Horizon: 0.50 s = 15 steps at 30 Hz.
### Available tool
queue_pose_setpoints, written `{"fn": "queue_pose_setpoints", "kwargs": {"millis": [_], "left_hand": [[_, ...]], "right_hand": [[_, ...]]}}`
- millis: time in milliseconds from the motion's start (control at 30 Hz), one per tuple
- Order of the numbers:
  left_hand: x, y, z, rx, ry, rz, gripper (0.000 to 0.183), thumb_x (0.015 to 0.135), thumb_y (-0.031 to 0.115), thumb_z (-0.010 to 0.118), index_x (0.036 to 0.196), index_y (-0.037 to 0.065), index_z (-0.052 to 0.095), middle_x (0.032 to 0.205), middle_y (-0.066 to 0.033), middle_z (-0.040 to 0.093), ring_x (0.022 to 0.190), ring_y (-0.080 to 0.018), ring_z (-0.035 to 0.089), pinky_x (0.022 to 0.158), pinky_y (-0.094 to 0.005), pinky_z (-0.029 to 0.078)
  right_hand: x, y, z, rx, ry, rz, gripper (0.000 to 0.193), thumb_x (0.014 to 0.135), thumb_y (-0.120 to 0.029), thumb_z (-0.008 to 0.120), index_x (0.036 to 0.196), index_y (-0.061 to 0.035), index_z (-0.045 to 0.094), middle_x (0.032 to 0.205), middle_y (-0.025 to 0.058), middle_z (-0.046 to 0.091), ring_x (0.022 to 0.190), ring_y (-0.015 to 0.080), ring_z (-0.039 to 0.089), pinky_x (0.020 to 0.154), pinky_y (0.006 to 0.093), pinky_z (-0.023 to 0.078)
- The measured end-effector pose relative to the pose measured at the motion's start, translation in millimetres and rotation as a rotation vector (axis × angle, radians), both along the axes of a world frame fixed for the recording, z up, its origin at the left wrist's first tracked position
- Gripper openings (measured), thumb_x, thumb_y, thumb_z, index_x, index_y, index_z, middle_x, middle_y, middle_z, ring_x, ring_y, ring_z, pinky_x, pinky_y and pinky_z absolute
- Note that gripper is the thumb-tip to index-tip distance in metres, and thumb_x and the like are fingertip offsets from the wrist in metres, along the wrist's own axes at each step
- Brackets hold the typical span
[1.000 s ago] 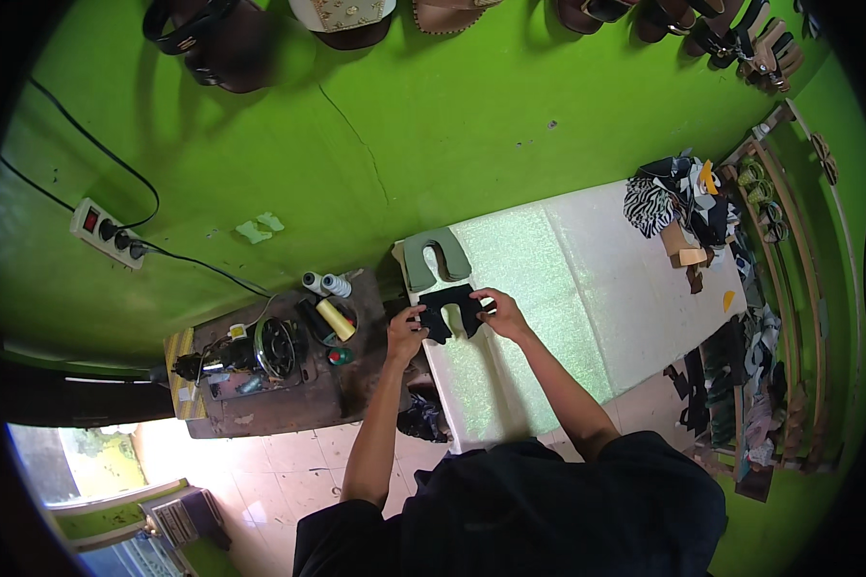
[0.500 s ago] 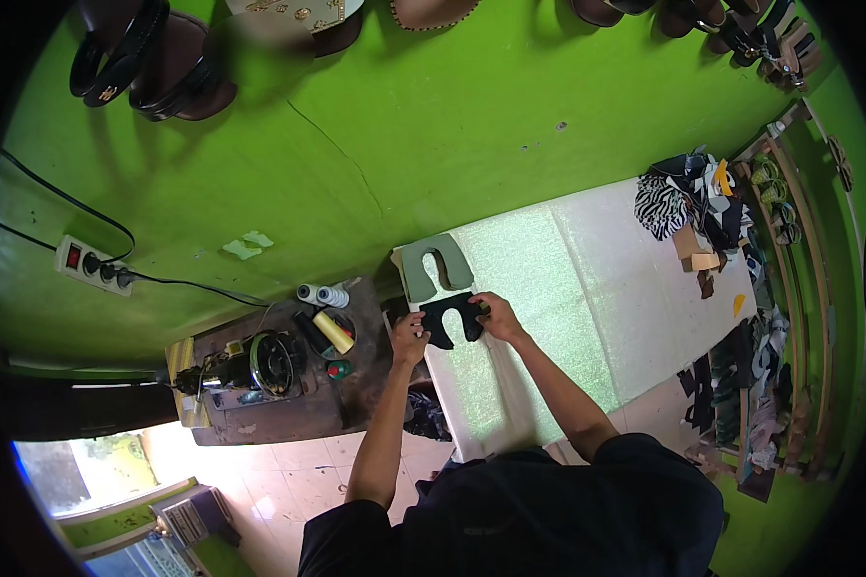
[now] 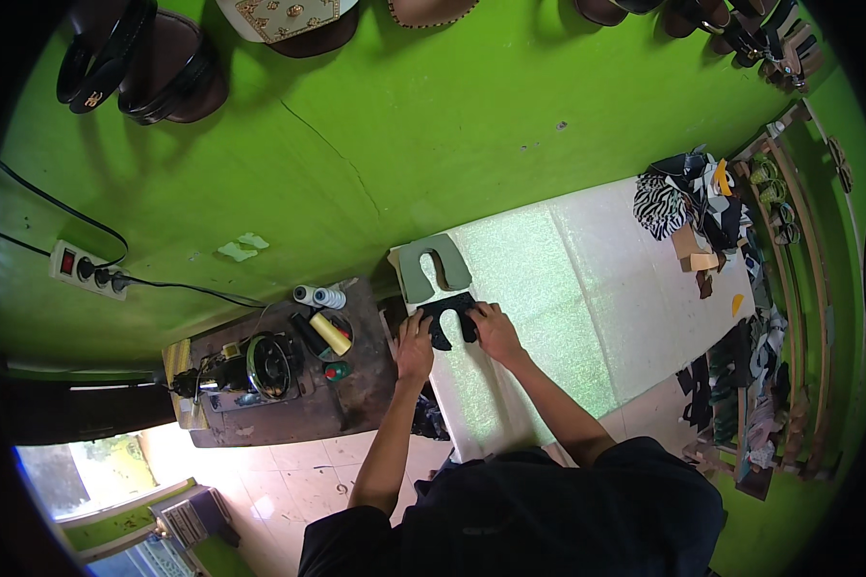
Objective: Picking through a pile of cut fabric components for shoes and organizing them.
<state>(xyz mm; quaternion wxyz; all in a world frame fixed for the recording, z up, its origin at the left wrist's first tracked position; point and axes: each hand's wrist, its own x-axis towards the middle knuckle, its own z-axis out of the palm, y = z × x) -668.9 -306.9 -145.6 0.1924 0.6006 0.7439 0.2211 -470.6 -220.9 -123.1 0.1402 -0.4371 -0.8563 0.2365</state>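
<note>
just left of the frame's centre, both hands are down on a black u-shaped cut piece (image 3: 449, 317) that lies flat on the pale, glittery sheet (image 3: 587, 288) covering the long table. the left hand (image 3: 415, 346) rests palm down on the piece's left edge, fingers laid close together and pointing up the frame. the right hand (image 3: 496, 329) covers its right arm, fingers together and flat as well; whether either thumb is tucked under the material is too small to tell. nothing is pinched or lifted that can be seen, the piece looks pressed against the sheet.

touching the black piece's upper edge sits a grey-green u-shaped template (image 3: 431, 269), its opening facing down the frame. to the left, on a dark wooden stand, is a black sewing machine (image 3: 245, 365), with a yellow thread cone (image 3: 331, 333) and two small pale spools (image 3: 319, 297) beside it. a power strip (image 3: 85, 270) hangs on the green wall at far left. at upper right of the table lies a heap of patterned scraps (image 3: 688, 197), one zebra-striped. sandals (image 3: 135, 62) hang along the top edge.
</note>
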Motion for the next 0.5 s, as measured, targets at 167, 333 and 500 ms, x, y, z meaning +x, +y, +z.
{"fn": "queue_pose_setpoints", "kwargs": {"millis": [167,333,500], "left_hand": [[7.7,-6.0,-4.7,-0.139,0.127,-0.068,0.056,0.091,0.019,0.062,0.143,0.014,0.045,0.156,-0.0013,0.034,0.139,-0.029,0.033,0.112,-0.0521,0.029],[17.7,-8.1,-5.0,-0.204,0.286,-0.027,0.058,0.093,0.024,0.06,0.147,0.019,0.041,0.158,0.0018,0.029,0.141,-0.0282,0.031,0.112,-0.0574,0.025],[13.0,-14.6,3.6,-0.214,0.319,-0.021,0.058,0.094,0.024,0.059,0.148,0.019,0.038,0.158,0.0006,0.03,0.141,-0.0279,0.031,0.113,-0.0567,0.024]], "right_hand": [[1.5,-21.7,-16.6,-0.015,-0.089,0.022,0.042,0.08,-0.007,0.06,0.122,-0.0047,0.062,0.12,0.0135,0.057,0.105,0.0333,0.056,0.086,0.0433,0.051],[3.1,-26.8,-17.6,0.026,-0.112,0.022,0.039,0.083,-0.008,0.057,0.121,-0.0051,0.063,0.121,0.0116,0.057,0.11,0.0306,0.055,0.087,0.0439,0.049],[3.8,-25.0,0.6,-0.054,-0.069,0.044,0.041,0.082,-0.008,0.061,0.123,-0.0043,0.061,0.126,0.0142,0.058,0.113,0.0309,0.056,0.094,0.0428,0.048]]}}
